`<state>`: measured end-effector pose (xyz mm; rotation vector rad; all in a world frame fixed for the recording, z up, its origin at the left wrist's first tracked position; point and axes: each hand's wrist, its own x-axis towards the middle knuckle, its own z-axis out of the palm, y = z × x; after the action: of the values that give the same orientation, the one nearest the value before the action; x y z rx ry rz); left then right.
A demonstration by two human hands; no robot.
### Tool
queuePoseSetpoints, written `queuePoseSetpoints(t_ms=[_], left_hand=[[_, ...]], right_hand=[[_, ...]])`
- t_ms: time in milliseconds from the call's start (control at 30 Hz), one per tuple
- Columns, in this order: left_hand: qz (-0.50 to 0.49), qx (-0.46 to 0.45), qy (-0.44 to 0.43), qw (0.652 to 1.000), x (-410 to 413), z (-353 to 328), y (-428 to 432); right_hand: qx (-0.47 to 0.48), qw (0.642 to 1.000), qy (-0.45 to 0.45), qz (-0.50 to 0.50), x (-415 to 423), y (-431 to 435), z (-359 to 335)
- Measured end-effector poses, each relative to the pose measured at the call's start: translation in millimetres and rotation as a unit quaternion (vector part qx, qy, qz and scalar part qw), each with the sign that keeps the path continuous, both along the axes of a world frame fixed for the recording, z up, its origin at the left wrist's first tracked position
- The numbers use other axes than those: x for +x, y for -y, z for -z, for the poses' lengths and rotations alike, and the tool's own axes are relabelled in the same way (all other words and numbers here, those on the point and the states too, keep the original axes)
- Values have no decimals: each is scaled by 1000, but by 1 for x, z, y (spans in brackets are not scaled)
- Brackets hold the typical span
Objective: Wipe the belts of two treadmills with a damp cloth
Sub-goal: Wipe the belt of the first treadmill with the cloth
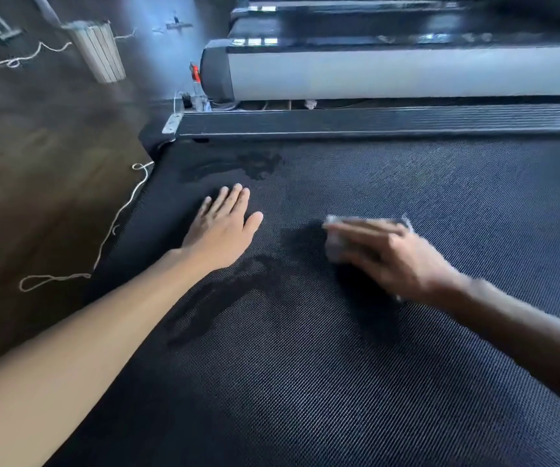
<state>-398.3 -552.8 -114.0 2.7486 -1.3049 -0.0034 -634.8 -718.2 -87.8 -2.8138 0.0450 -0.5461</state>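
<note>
A black textured treadmill belt (356,365) fills most of the view. Dark wet patches mark it near its far left corner and between my hands. My left hand (224,230) lies flat on the belt, palm down, fingers apart, holding nothing. To its right, my right hand (386,257) presses a folded grey cloth (336,241) onto the belt; this hand is blurred. A second treadmill (390,72) with a grey side rail stands beyond, its dark belt (356,28) partly seen.
The near treadmill's ribbed black side rail (373,121) runs along the belt's far edge. A white cord (117,224) trails on the brown wooden floor (36,163) to the left. A slatted wooden bin (98,50) stands at the back left.
</note>
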Motion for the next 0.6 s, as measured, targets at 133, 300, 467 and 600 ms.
queuePoseSetpoints(t_ms=[133,300,467,600], left_hand=[[0,2,-14,1000,-1,-2,-1],[2,-17,-24,1000,2,-4,-1],[6,-23,-25,999,7,-5,-15],[3,-21,-14,1000,5,-3,-22]], right_hand=[[-7,982,-12,190,63,18,12],[9,997,-15,-78,2,-90,15],[53,976,-61,-204,-33,-55,-2],[27,998,9,49,27,20,3]])
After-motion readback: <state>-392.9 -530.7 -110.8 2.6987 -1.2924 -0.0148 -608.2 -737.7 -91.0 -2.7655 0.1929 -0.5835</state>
